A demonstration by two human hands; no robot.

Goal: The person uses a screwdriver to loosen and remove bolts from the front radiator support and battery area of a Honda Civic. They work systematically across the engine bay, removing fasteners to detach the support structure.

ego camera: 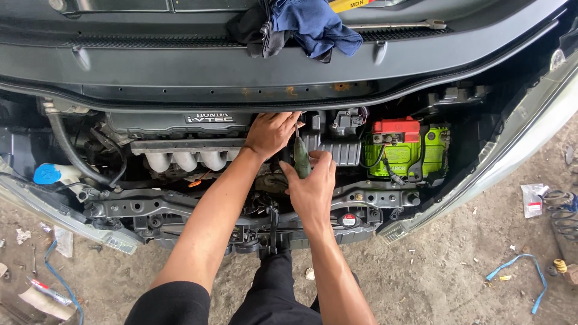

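A blue cloth (316, 27) lies on the dark cowl panel (180, 63) at the top, next to a black rag (253, 30). A long metal wrench (397, 25) lies just beside the cloth. In the engine bay, a green battery (400, 157) with a red cover (395, 129) sits at the right side. A blue cap (47, 174) is at the far left, near a black hose (69, 150). The silver intake pipes (183, 159) are in the middle-left. On the dirty ground, a blue strap (521, 274) lies at the right, near a coil spring (565, 210).
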